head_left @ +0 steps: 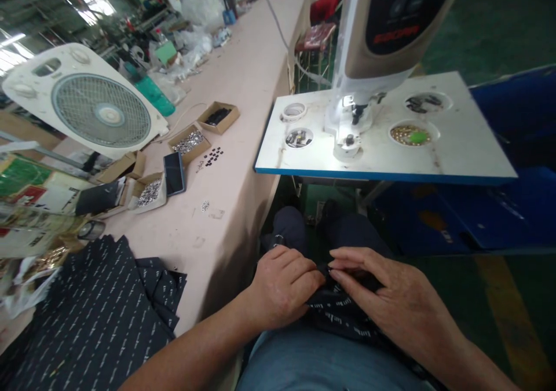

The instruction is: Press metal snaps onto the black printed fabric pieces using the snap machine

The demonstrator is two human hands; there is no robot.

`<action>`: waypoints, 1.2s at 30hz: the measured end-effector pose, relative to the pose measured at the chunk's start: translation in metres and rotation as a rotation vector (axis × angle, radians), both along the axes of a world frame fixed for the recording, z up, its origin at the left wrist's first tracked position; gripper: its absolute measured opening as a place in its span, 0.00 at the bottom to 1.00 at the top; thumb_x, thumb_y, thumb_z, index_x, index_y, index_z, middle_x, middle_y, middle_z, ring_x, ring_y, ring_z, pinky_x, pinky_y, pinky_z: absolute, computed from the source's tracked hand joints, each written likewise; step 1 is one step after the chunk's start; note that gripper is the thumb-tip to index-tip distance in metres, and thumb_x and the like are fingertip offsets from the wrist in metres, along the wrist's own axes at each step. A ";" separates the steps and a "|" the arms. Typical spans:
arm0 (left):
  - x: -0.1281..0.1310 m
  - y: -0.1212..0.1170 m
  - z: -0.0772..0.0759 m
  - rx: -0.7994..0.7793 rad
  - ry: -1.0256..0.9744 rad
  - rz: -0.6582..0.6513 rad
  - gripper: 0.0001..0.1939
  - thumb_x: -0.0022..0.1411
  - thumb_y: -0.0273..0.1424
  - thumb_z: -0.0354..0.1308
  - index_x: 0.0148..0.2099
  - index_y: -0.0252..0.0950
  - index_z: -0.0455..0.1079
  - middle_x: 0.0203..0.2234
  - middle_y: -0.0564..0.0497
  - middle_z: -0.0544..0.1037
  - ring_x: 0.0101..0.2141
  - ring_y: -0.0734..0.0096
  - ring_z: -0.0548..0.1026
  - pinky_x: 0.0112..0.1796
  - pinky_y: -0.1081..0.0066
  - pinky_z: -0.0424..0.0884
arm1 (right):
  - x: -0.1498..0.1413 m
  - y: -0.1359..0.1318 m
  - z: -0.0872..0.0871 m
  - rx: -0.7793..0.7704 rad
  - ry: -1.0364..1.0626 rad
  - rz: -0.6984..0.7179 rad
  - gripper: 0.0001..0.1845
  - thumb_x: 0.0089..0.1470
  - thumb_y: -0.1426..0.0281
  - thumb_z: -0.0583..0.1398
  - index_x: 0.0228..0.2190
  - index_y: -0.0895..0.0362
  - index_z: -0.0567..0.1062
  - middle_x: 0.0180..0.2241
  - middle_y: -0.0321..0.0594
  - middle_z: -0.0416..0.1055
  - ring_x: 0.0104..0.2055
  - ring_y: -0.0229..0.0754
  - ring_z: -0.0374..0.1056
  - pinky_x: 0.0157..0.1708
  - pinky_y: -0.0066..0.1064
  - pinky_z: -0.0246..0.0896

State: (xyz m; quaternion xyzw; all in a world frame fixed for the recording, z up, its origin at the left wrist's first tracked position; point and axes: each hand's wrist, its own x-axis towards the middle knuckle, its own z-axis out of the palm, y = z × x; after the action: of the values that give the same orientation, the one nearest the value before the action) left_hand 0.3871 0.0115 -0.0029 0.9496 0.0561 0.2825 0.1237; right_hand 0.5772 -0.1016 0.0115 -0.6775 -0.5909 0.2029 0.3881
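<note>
Dark fabric printed with white lettering lies across my lap. My left hand is closed on it, thumb and fingers gripping its upper edge. Close beside the left thumb, the thumb and forefinger of my right hand come together in a pinch at the fabric's edge. A tiny dark, shiny bit shows at those fingertips, too small to name. Beyond my knees stands a press machine with a lit working head over a white tabletop. Round wells in that top hold small metal parts and gold-coloured pieces.
On the long table at left are a box fan, a phone, small boxes of metal parts, and several loose black pieces. A stack of printed dark fabric lies nearer. Blue bins stand at right.
</note>
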 end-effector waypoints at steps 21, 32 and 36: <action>-0.007 -0.002 -0.001 -0.112 0.060 0.036 0.12 0.56 0.19 0.53 0.41 0.36 0.70 0.33 0.52 0.80 0.34 0.70 0.75 0.35 0.67 0.65 | -0.005 0.000 -0.003 0.061 -0.305 0.209 0.18 0.64 0.72 0.56 0.52 0.51 0.77 0.44 0.38 0.83 0.39 0.45 0.80 0.41 0.36 0.75; -0.005 -0.004 -0.001 -0.508 0.103 0.111 0.10 0.54 0.20 0.58 0.38 0.37 0.73 0.30 0.55 0.79 0.32 0.73 0.76 0.36 0.71 0.67 | 0.003 -0.004 0.007 0.036 -0.246 0.328 0.21 0.61 0.69 0.57 0.56 0.51 0.72 0.43 0.40 0.82 0.39 0.46 0.79 0.41 0.37 0.70; 0.000 -0.003 0.006 -0.726 0.181 0.187 0.09 0.52 0.21 0.60 0.36 0.37 0.76 0.29 0.55 0.80 0.31 0.74 0.76 0.35 0.73 0.67 | -0.002 -0.007 0.007 0.030 -0.268 0.303 0.37 0.50 0.58 0.68 0.59 0.52 0.68 0.43 0.43 0.82 0.40 0.52 0.78 0.42 0.43 0.71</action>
State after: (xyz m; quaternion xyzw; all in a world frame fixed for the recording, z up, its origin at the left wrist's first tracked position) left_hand 0.3866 0.0085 0.0032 0.8559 0.2494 0.1696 0.4200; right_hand 0.5752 -0.1084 0.0190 -0.5958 -0.7356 0.1581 0.2810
